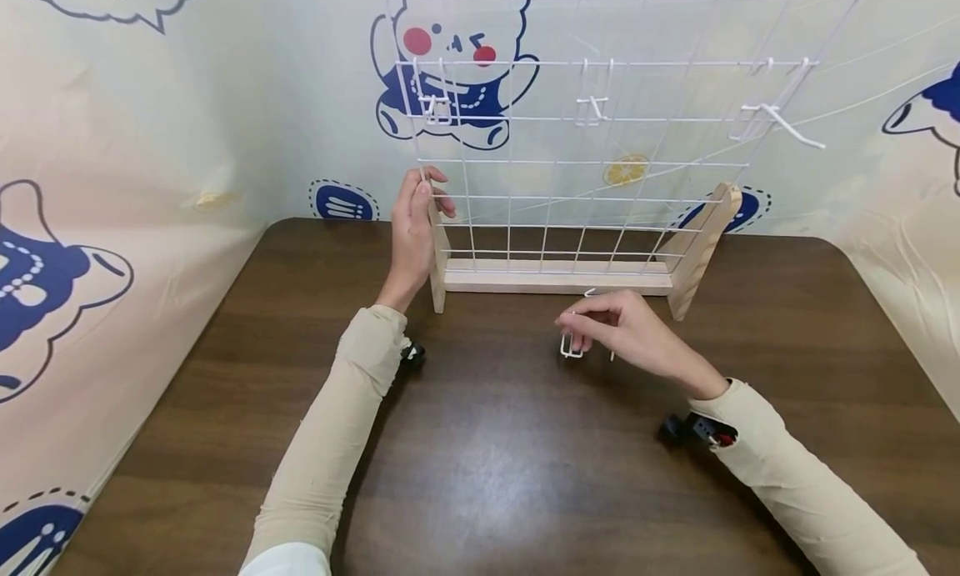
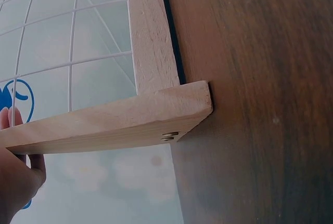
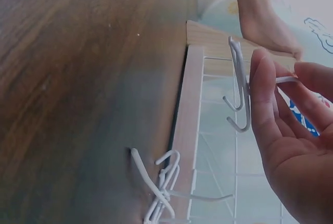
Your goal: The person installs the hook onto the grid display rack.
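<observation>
A white wire grid rack (image 1: 525, 197) stands on wooden side supports at the back of the table. My left hand (image 1: 411, 234) grips its left wooden support (image 2: 106, 122), thumb on the near side and fingertips beyond the grid's edge. In front of the rack's wooden base bar (image 1: 555, 282), my right hand (image 1: 630, 330) pinches a white wire hook (image 3: 240, 73) by its prong. The hook's two bent ends point away from the fingers in the right wrist view. More white wire hooks (image 3: 165, 182) lie by the base bar, partly hidden behind my right hand in the head view.
Three white hooks hang high on the grid: a left one (image 1: 435, 109), a middle one (image 1: 594, 107) and a right one (image 1: 783, 122) with its prong sticking out. The right wooden support (image 1: 703, 251) stands near my right hand. A patterned sheet (image 1: 187, 142) hangs behind the brown table (image 1: 480, 443).
</observation>
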`<action>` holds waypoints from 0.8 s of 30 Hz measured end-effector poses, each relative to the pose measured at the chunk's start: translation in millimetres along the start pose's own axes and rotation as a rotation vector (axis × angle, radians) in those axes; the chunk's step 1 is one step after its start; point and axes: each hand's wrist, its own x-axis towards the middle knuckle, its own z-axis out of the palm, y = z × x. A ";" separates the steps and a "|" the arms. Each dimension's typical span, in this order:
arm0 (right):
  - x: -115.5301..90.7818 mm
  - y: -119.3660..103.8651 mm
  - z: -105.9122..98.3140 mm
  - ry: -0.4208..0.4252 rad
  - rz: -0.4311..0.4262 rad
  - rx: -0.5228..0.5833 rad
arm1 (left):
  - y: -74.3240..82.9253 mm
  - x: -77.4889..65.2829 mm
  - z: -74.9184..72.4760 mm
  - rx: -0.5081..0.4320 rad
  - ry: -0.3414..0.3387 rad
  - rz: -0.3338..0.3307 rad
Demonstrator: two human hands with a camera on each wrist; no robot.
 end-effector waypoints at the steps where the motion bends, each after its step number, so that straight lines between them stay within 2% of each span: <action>1: -0.1 -1.1 -0.7 0.006 -0.003 0.005 | 0.0 0.2 0.1 -0.002 0.002 0.002; 8: -3.4 -7.3 -9.6 0.054 -0.052 0.026 | 0.3 -0.8 2.6 -0.003 0.013 -0.009; 12: -2.4 -9.0 -13.6 0.086 -0.069 -0.002 | -11.5 0.2 1.1 0.009 0.028 -0.015; 17: -1.3 -12.0 -14.4 0.131 -0.085 0.024 | -29.1 2.3 -1.7 0.020 0.043 -0.002; 24: -0.7 -15.8 -17.6 0.201 -0.135 0.102 | -33.6 4.1 -2.5 0.018 0.040 0.033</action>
